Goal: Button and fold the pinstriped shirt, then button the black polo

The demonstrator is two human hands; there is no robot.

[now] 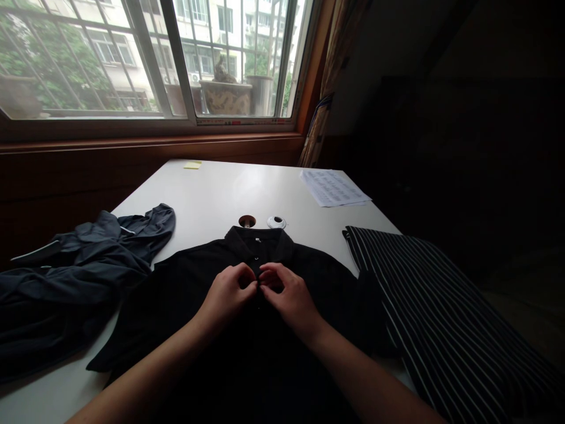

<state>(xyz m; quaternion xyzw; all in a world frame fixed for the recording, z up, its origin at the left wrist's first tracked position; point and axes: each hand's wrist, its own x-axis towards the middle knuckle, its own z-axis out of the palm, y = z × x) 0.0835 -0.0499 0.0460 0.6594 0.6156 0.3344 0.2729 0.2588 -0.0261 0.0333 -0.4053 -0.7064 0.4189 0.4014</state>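
Observation:
A black short-sleeved collared shirt point(176, 282) lies spread front side up, its collar point(286, 246) toward the far side. Over the button placket, just below the collar, both hands meet. My left hand point(230, 290) is closed in a pinch, thumb and forefinger at the placket's edge. Opposite it, my right hand point(289, 296) also pinches at the placket, its fingertips almost touching the left ones. A small light button point(256, 258) shows above the fingers. Whatever lies right between the fingertips is too dark and small to make out.
The white table point(220, 194) stands below a barred window. A crumpled dark grey garment point(97, 265) lies at left, a black garment with white stripes point(441, 306) at right. Farther back are printed papers point(333, 187), a yellow note point(193, 165), a cable hole point(247, 221) and its round cover point(276, 222).

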